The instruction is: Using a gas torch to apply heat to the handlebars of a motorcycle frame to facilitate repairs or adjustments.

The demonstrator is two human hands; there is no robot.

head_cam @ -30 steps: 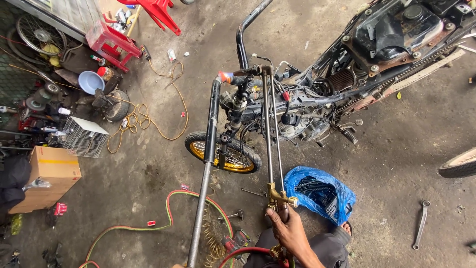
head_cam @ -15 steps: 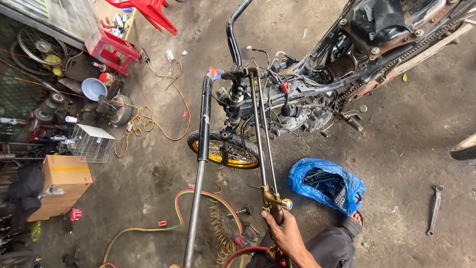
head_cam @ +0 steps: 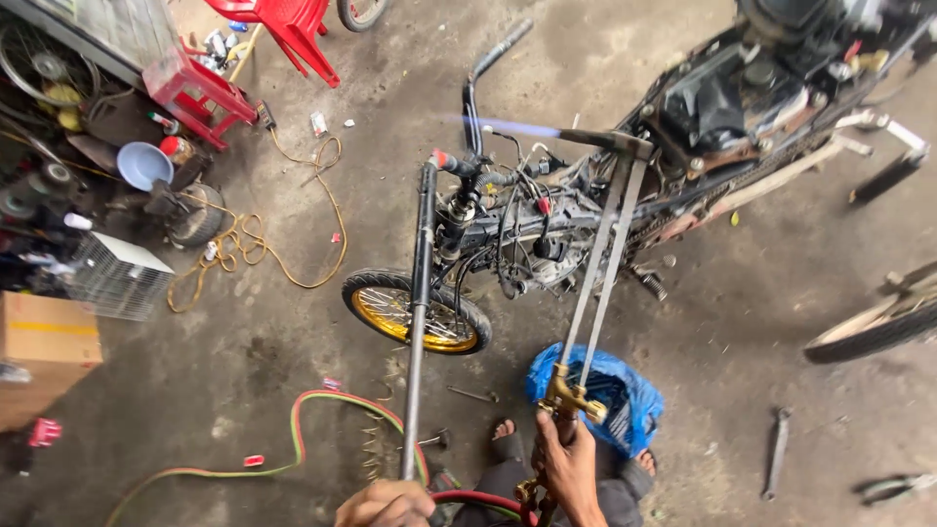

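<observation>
Grey stained concrete floor, stripped motorcycle (workshop clutter), red-green hose.

The torch is a long twin-tube metal wand with brass valves at its near end, its bent tip throwing a pale blue flame. The pipe, long, dark and straight, runs alongside it, its red-tipped far end beside the flame.

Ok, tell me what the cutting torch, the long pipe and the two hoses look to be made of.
Cutting torch: brass-coloured valve body, shiny yellow; its long tubes look like grey steel, dull.
Long pipe: probably bare steel, dark grey with a faint sheen.
Hoses: likely rubber, one red, one green, matte and lying in loose curves on the floor.
The right hand grips the torch; the left hand holds the pipe's near end.
</observation>
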